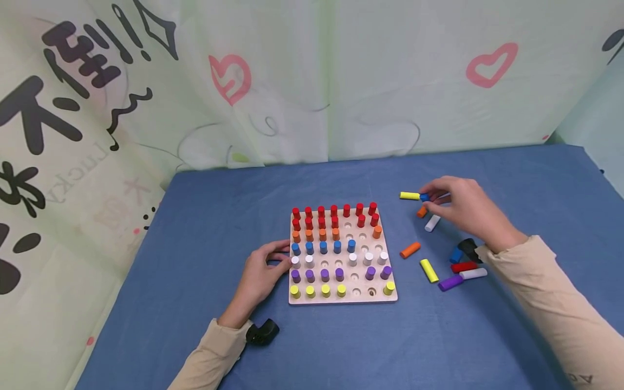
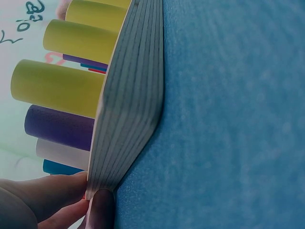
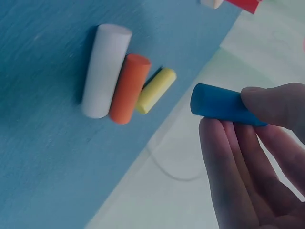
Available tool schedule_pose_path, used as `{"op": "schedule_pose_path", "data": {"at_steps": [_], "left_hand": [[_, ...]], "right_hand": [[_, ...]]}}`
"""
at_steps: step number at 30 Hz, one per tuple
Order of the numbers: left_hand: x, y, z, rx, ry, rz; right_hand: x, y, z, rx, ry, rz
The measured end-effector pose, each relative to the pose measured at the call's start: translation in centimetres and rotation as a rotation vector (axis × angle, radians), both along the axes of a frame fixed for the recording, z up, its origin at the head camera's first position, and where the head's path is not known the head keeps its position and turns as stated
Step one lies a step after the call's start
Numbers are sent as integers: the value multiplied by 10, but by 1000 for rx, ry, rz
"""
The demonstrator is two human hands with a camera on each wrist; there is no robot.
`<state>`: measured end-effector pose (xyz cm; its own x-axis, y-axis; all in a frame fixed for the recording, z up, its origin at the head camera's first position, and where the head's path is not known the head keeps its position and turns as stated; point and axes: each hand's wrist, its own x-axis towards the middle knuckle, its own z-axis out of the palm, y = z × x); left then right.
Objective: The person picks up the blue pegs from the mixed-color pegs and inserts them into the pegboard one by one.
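A wooden pegboard (image 1: 343,300) bears rows of red, orange, blue, white, purple and yellow pegs, with some bare holes among them. At its left edge, my left hand (image 1: 260,273) holds the board; the left wrist view shows fingertips against the layered side (image 2: 136,71). Over the loose pegs at the right, my right hand (image 1: 460,206) pinches a blue peg (image 3: 217,102) between thumb and fingers. The right wrist view shows this peg lifted above the cloth. Near that hand lie a white peg (image 3: 106,71), an orange peg (image 3: 129,88) and a yellow peg (image 3: 156,90).
Between board and right sleeve lie another orange peg (image 1: 410,249) and yellow peg (image 1: 429,271). A purple peg (image 1: 450,283), a red peg (image 1: 463,267), a white one (image 1: 474,274) and a blue one (image 1: 456,255) cluster by the right wrist. A printed curtain (image 1: 292,81) hangs behind the blue cloth (image 1: 341,346).
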<state>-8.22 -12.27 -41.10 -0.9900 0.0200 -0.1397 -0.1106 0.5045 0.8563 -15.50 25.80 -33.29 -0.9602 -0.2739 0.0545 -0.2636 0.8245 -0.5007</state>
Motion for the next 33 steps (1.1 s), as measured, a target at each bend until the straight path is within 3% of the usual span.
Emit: {"op": "schedule_pose_path", "data": {"at_steps": [33], "left_hand": [[1,1,1,-9,-1,1]], "right_hand": [[17,-27,12,-42,38,167]]}}
